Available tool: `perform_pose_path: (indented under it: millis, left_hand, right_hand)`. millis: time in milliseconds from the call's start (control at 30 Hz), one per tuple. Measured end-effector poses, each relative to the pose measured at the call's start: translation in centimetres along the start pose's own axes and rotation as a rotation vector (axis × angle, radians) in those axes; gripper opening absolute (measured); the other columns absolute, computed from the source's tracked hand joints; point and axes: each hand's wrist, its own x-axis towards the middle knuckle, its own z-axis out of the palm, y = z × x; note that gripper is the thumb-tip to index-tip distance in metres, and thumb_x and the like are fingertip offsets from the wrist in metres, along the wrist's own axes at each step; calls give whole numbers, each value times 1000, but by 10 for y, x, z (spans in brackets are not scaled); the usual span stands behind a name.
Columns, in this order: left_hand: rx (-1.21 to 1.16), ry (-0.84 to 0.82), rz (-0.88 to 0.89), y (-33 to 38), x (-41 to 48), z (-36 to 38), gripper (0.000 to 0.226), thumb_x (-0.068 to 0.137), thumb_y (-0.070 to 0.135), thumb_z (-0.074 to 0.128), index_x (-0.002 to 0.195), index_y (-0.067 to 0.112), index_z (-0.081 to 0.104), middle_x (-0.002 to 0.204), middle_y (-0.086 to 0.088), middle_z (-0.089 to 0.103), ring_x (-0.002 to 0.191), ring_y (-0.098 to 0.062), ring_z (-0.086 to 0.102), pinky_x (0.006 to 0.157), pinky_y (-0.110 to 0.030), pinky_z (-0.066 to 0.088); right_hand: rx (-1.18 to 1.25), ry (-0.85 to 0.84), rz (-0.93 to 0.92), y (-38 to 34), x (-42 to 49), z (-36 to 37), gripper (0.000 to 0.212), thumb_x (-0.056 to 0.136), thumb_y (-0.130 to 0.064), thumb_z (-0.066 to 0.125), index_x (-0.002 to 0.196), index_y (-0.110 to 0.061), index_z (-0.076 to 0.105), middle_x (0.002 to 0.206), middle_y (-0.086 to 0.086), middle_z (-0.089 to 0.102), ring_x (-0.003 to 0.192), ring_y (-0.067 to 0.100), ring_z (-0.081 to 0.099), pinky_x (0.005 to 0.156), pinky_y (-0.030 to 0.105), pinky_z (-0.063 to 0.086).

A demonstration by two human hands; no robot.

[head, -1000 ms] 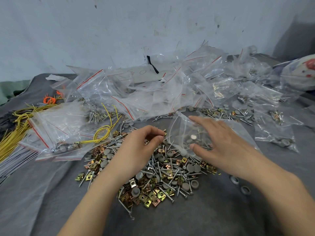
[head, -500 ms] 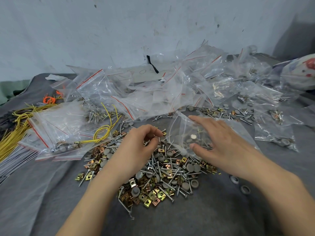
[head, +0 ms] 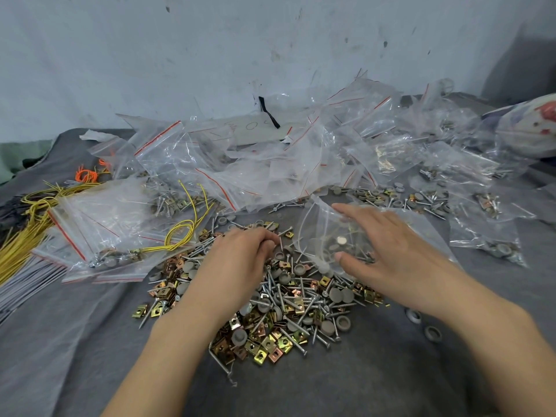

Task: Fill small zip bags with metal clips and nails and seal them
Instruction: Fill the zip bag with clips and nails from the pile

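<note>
Finding, at nine o'clock, yellow wires (head: 27,224) and, just beside them, filled bags (head: 99,224) already holding hardware. Curling the left hand (head: 237,260) down into the loose pile (head: 288,314) of clips (head: 261,358), nails (head: 294,341) and grey caps (head: 337,294) at six o'clock, fingertips bunched. Not managing to tell whether pinching any piece. Passing a heap of bags (head: 270,164) at twelve o'clock, many looking empty. Spreading the right hand (head: 388,254) at three o'clock of the pile, fingers straight over an open bag (head: 319,227), thumb at its mouth. Noting a few pieces inside, mouth not yet sealed. Reaching more filled bags (head: 487,236) at two to three o'clock. Judging the job as partway: several bags done, a large pile remaining. Making out only faint handwritten marks, perhaps zeros, on a paper (head: 255,127) at twelve o'clock; seeing no brand.
</note>
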Motion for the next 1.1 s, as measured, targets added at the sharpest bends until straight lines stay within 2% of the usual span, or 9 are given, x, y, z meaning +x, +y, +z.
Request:
perform_pose_path:
  millis: [100,200,267,367,467,533,633,900,1100]
  left_hand:
    - [71,-14,58,3,-3,-1,24,102,31,45,117,31,64,112,14,60,110,-13,47,98,-38,38]
    - [64,-6,178,14,-6,-1,20,97,28,50,104,33,68,104,17,60,103,-9,45,94,-33,35]
    - [53,-42,230,22,-8,0,24,92,29,47,99,33,69,99,19,62,99,-8,46,91,-33,35]
    - [115,-155,277,31,-9,7,31,95,30,41,113,36,66,110,19,61,107,-10,45,95,-34,33]
    - [205,-220,319,36,-10,16,35,101,31,38,132,44,51,129,20,53,118,-11,40,100,-36,31]
    - [237,-241,340,38,-9,20,39,104,30,37,138,47,42,134,19,47,121,-13,37,101,-36,30]
    - [269,-234,351,37,-8,23,39,104,29,39,139,48,39,132,16,46,121,-15,36,101,-35,30]
    - [284,-243,293,38,-2,23,25,103,39,40,127,39,48,128,15,50,121,-15,38,99,-34,31]
    - [283,-254,275,41,-2,22,15,103,36,41,115,37,50,123,16,51,118,-13,38,98,-34,32]
  right_hand:
    - [-4,-1,1,0,0,0,72,93,-59,46,153,-47,8,153,-14,33,139,3,22,111,18,8]
    - [-1,-3,3,1,0,0,72,93,-59,47,152,-48,7,153,-15,33,139,2,22,109,17,8]
    - [0,-4,5,1,0,0,72,93,-59,47,152,-48,7,152,-15,33,139,2,22,109,17,8]
    - [1,14,-4,0,1,1,72,93,-57,49,153,-46,11,151,-14,36,138,5,24,109,17,11]
    - [-2,26,-4,0,1,1,70,94,-55,49,153,-46,13,150,-14,36,136,2,23,109,18,11]
    - [-5,27,2,1,1,1,70,94,-56,49,152,-48,11,150,-16,35,135,1,21,108,18,11]
    - [-1,13,6,2,1,1,71,94,-57,49,152,-49,9,151,-16,34,135,0,21,108,18,10]
    - [34,10,16,6,0,-1,72,94,-51,51,153,-46,11,149,-17,38,138,4,26,120,28,15]
    - [49,19,20,9,-1,0,71,93,-51,51,152,-46,13,148,-16,39,136,4,28,117,26,16]
